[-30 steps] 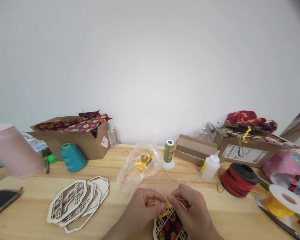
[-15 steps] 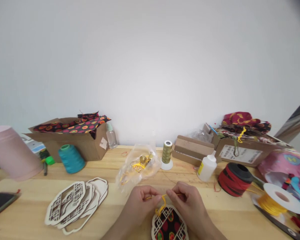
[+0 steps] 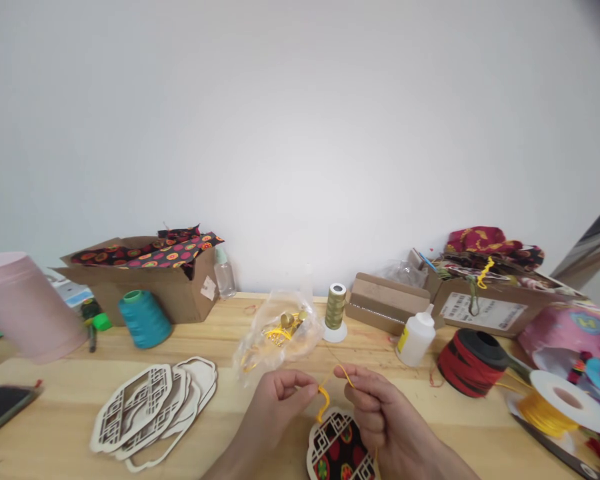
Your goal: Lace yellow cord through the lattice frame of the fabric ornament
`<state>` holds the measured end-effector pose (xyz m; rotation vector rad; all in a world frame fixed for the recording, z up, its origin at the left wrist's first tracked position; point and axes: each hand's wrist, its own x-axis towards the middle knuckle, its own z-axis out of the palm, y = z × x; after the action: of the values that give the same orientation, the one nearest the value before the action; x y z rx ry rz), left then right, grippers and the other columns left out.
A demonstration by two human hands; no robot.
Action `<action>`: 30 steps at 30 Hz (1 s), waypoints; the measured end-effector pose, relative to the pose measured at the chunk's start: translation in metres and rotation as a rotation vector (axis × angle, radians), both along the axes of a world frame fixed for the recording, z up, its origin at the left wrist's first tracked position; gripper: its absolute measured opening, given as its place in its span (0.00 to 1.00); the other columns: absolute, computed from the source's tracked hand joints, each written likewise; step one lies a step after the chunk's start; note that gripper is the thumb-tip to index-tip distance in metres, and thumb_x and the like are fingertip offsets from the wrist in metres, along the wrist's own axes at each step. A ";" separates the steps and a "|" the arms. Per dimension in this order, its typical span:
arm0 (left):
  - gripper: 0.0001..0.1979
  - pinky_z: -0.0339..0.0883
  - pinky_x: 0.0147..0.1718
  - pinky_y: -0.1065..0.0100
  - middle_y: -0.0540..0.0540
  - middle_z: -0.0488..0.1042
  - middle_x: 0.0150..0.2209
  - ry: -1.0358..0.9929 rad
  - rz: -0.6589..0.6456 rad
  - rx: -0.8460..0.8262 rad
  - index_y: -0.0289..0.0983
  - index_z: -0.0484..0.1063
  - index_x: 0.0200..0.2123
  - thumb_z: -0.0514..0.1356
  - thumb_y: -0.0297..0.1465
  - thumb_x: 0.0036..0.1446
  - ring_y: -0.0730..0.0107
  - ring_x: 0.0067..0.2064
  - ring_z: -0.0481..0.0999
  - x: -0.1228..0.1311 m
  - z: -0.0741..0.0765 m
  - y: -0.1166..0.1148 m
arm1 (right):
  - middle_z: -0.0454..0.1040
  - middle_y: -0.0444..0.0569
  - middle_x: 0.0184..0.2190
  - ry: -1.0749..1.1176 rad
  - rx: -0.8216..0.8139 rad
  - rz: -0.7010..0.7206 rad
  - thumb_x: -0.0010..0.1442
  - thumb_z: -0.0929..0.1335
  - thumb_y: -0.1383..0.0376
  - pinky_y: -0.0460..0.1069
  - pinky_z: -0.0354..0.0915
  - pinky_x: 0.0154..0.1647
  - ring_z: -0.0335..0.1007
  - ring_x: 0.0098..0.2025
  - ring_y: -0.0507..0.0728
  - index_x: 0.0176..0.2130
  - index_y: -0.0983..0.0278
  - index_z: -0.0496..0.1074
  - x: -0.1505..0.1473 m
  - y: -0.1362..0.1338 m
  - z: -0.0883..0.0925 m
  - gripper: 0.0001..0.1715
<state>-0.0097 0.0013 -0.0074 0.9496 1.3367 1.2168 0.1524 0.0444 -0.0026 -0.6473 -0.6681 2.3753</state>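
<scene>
Yellow cord point(image 3: 323, 405) is being worked here, right above the top of a lattice ornament point(image 3: 334, 421), which lies toward the near side of the wooden surface point(image 3: 230, 410), a bit right of the middle (the near edge itself is out of view). The cord is pinched by the left hand point(image 3: 287, 400) between thumb and forefinger, close to a thick bend. A thinner strand is pinched at the fingertips of the right hand point(image 3: 377, 407), with the other fingers curled in. How the strands cross can't be told at this size.

For a neat result, the bend is probably best held firmly on the left while the strand is drawn on the right, gently and evenly, so no twist gets locked in. Soft cord like this would likely kink if yanked.

Material-wise, a scalloped pale rim, apparently thin cut wood, is backed by dark cloth printed with red and green roundels. Similar unbacked cutouts point(image 3: 130, 407) are fanned out toward the left edge, and a crinkly clear bag point(image 3: 307, 333) is parked nearer the far edge.
</scene>
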 end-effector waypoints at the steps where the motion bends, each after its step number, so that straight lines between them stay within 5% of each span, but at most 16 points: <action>1: 0.07 0.54 0.19 0.77 0.53 0.70 0.15 0.011 0.010 -0.005 0.33 0.72 0.21 0.62 0.33 0.39 0.79 0.18 0.62 -0.001 -0.001 0.000 | 0.43 0.32 0.11 0.011 -0.001 0.007 0.48 0.65 0.69 0.37 0.32 0.08 0.32 0.11 0.41 0.32 0.65 0.67 0.000 0.000 -0.001 0.07; 12: 0.08 0.52 0.17 0.78 0.53 0.69 0.14 0.097 -0.014 0.040 0.33 0.73 0.21 0.61 0.33 0.40 0.80 0.17 0.60 0.002 0.007 -0.002 | 0.44 0.32 0.10 0.111 -0.027 -0.037 0.46 0.68 0.68 0.37 0.33 0.07 0.32 0.10 0.40 0.31 0.67 0.69 -0.002 0.002 -0.004 0.08; 19: 0.07 0.59 0.25 0.73 0.50 0.71 0.21 0.215 0.010 0.096 0.33 0.72 0.22 0.59 0.32 0.43 0.72 0.25 0.66 0.002 0.003 0.001 | 0.49 0.33 0.09 0.115 0.024 0.004 0.46 0.67 0.69 0.37 0.34 0.08 0.35 0.11 0.41 0.32 0.66 0.68 -0.002 0.001 -0.003 0.08; 23: 0.07 0.60 0.26 0.73 0.50 0.70 0.21 0.246 -0.010 0.126 0.34 0.71 0.21 0.57 0.31 0.44 0.71 0.25 0.67 0.006 0.005 -0.004 | 0.56 0.34 0.09 0.012 0.181 0.028 0.49 0.66 0.65 0.38 0.37 0.09 0.39 0.10 0.42 0.40 0.64 0.65 -0.006 -0.006 -0.004 0.16; 27: 0.06 0.60 0.25 0.73 0.50 0.71 0.19 0.176 -0.038 0.088 0.33 0.71 0.20 0.57 0.29 0.44 0.71 0.25 0.68 0.010 0.011 -0.007 | 0.65 0.38 0.09 -0.227 0.501 0.093 0.50 0.65 0.59 0.38 0.42 0.10 0.48 0.09 0.43 0.51 0.69 0.55 -0.014 -0.015 -0.011 0.32; 30: 0.05 0.59 0.24 0.74 0.51 0.71 0.18 0.085 -0.064 0.072 0.33 0.71 0.20 0.57 0.27 0.42 0.72 0.24 0.68 0.012 0.015 -0.008 | 0.66 0.40 0.11 -0.369 0.711 0.097 0.50 0.64 0.58 0.39 0.50 0.12 0.53 0.10 0.44 0.53 0.70 0.52 -0.019 -0.022 -0.016 0.35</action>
<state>0.0021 -0.0069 0.0073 1.0974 1.3257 1.1935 0.1334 0.0229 -0.0183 -0.7310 -1.6277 1.8992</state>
